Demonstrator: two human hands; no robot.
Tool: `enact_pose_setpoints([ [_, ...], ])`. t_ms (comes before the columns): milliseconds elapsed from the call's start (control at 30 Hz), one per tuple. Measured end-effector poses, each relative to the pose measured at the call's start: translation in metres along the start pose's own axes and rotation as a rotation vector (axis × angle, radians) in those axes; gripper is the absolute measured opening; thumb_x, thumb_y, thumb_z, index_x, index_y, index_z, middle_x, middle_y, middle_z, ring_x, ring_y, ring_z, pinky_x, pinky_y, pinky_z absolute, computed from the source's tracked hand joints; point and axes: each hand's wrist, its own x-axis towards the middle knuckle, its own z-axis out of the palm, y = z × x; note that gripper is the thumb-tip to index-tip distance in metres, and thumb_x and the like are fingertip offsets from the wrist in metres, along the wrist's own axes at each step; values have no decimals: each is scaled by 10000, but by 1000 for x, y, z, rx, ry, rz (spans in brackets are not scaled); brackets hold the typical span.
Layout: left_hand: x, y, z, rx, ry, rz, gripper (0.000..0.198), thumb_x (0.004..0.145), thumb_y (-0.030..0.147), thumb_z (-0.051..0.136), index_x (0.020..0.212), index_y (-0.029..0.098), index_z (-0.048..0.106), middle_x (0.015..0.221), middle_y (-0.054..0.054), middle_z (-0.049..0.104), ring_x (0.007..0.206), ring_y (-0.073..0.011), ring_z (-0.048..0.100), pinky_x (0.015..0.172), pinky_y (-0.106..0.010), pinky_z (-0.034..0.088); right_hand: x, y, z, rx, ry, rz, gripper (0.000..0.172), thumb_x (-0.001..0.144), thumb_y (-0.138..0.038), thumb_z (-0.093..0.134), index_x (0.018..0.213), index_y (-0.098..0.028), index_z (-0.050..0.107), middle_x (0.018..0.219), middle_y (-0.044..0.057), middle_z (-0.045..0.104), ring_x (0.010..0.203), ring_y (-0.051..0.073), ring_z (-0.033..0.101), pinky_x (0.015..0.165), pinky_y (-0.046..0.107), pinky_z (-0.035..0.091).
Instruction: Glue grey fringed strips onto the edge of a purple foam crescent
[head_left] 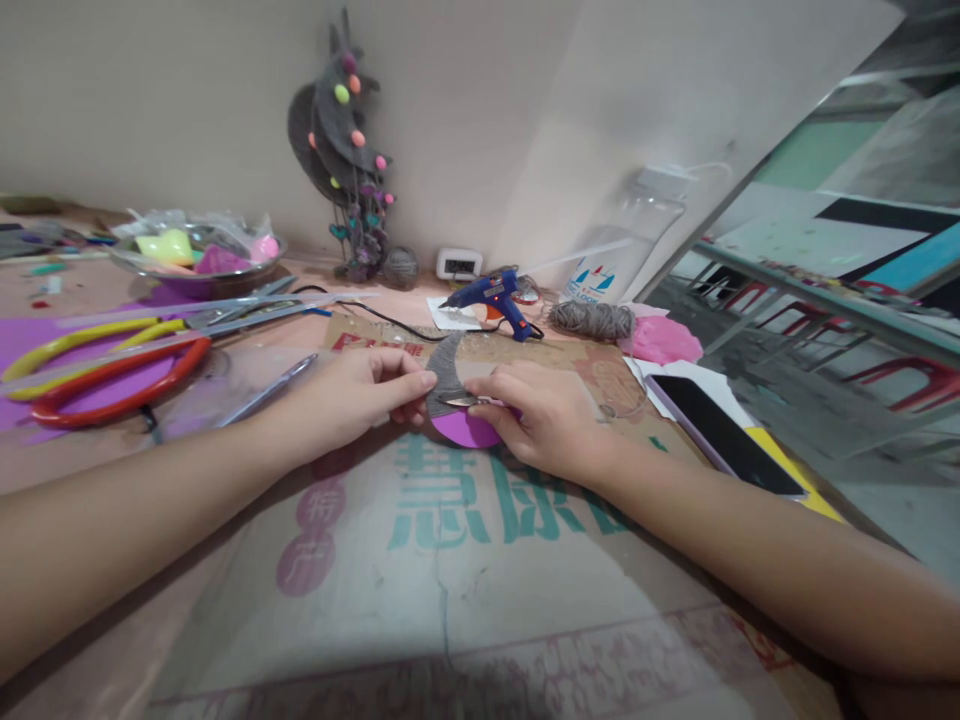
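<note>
My left hand (397, 385) pinches the left edge of a crescent (448, 370) wrapped in grey yarn, whose lower part is bare purple card (466, 428). From the right, my right hand (529, 405) closes over the same piece. Between its thumb and forefinger shows the thin tip of a pointed metal tool (457, 402), lying across the boundary of grey and purple. My fingers hide the rest of that tool, so its kind is unclear. Both hands are just above a printed cardboard sheet (360, 610).
Behind my hands are a blue glue gun (491, 292) with a cord, a small clock (459, 263) and grey yarn (592, 320). Large scissors (124, 385) and a metal bowl (196, 285) sit left. A phone (724, 435) and clear bottle (634, 235) are right. A grey moon ornament (341, 130) hangs behind.
</note>
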Motion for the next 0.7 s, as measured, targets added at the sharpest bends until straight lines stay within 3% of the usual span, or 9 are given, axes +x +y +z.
enact_pose_setpoints([
  [367, 0, 0, 0, -21, 6, 2, 249, 808, 366, 568, 652, 172, 564, 585, 14, 620, 554, -102, 559, 572, -219, 454, 1, -1, -3, 139, 37, 75, 191, 905, -269, 484, 989, -146, 605, 785, 41, 643, 658, 136, 524, 620, 252, 379],
  [700, 0, 2, 1, -21, 15, -2, 252, 820, 322, 564, 617, 173, 570, 568, 26, 613, 540, -91, 546, 566, -206, 442, 0, -1, -3, 2, -2, 25, 205, 909, -252, 472, 978, -135, 626, 740, 38, 605, 653, 149, 494, 602, 271, 347],
])
